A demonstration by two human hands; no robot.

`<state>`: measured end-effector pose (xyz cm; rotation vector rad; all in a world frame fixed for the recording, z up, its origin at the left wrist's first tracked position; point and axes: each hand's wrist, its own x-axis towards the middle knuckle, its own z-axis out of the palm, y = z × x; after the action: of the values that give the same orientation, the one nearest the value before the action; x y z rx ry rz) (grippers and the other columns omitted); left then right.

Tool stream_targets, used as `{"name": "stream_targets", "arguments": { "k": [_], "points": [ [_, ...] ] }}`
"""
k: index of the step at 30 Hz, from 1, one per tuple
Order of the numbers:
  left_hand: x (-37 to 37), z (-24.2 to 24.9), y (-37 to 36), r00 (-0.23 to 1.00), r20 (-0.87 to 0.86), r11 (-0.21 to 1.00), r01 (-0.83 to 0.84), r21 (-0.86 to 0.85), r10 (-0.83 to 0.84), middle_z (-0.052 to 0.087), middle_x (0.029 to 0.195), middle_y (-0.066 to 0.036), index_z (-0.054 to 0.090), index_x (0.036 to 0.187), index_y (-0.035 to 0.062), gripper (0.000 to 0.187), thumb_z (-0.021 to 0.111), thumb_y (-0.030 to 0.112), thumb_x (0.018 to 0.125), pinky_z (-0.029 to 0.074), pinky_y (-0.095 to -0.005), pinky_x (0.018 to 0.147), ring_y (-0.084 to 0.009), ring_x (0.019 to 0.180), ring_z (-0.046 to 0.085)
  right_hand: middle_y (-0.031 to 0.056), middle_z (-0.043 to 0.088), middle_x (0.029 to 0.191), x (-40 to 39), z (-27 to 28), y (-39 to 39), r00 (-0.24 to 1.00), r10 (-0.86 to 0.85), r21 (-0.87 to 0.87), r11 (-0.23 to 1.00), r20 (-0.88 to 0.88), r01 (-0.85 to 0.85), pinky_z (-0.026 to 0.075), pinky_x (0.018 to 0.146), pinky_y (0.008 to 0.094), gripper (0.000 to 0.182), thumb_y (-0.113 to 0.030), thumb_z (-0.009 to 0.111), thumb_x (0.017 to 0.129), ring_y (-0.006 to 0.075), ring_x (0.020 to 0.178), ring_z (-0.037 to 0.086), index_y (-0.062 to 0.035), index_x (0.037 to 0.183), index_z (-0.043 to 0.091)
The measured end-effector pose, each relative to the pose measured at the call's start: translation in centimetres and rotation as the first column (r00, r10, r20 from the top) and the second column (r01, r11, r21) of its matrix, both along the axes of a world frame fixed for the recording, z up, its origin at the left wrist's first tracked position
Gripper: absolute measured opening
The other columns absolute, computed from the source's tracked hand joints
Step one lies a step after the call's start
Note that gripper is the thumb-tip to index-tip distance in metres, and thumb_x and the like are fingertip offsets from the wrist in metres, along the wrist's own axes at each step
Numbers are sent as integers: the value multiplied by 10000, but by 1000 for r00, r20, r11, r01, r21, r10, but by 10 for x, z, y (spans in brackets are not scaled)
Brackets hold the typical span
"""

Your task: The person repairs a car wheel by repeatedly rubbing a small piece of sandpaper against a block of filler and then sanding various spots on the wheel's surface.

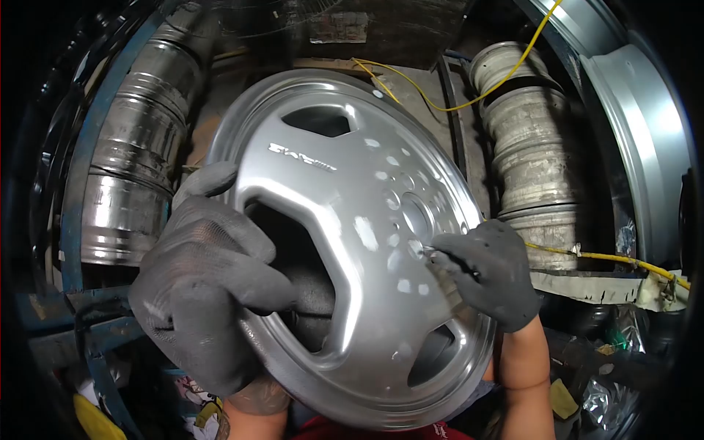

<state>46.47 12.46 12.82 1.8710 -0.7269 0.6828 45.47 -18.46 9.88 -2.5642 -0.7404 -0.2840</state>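
A large silver wheel (315, 191) stands tilted in front of me, with raised lettering near its top left and several pale patches around the centre hole. In a dark grey glove, my left hand (213, 286) grips the wheel's left side, its fingers wrapped over the spoke opening and rim. My right hand (488, 271), gloved too, is at the wheel's face just right of the centre hole. Its fingers are pinched together around something small whose shape I cannot make out, with the tip against a pale patch.
Stacked metal wheels stand at the left (132, 161) and at the right (532, 154). A yellow cable (469, 103) runs behind the wheel and along the right. Larger silver rims (638, 125) hang at the far right. Blue metal framing (73, 257) borders the left side.
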Motion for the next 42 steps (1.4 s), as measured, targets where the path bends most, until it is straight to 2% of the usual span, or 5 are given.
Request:
{"name": "stream_targets", "arguments": {
  "k": [5,14,19,29,42],
  "points": [
    [-7,9,-6,997,-68,999,-22,45,25,501,651,50,501,736,145,227,665,184,888,378,-609,1170,-190,845,635,70,731,771,9,-16,6,997,67,55,996,-29,-65,539,656,389,192,-133,808,823,260,639,693,-130,1013,780],
    [-5,3,-18,986,-86,982,-149,-113,140,464,569,28,515,639,158,333,547,260,954,385,-586,1142,-175,726,587,80,666,828,8,-2,8,986,102,-244,961,-132,-132,532,750,422,302,-133,763,817,296,768,675,-177,1114,733],
    [-6,11,-24,960,-176,959,-243,-147,216,470,544,-12,535,554,159,640,321,451,1082,410,-557,1089,-187,623,543,67,631,732,12,-2,6,990,120,-157,979,-76,-130,526,754,401,301,-86,786,798,274,670,641,-136,1090,732],
    [-3,11,-21,972,-158,969,-200,-147,177,462,497,-2,571,555,163,654,351,483,1081,397,-552,1099,-187,606,547,69,695,733,17,-9,-4,956,279,-102,952,-94,-288,564,668,392,381,-113,795,790,263,650,688,-152,1167,752],
    [-5,12,-21,964,-191,970,-211,-121,186,457,524,26,545,573,192,674,283,496,1115,378,-557,1133,-173,621,556,69,725,745,18,-8,1,963,158,-76,981,-220,-178,561,632,370,329,-44,783,760,264,654,718,-134,1075,757]
  ]
}}
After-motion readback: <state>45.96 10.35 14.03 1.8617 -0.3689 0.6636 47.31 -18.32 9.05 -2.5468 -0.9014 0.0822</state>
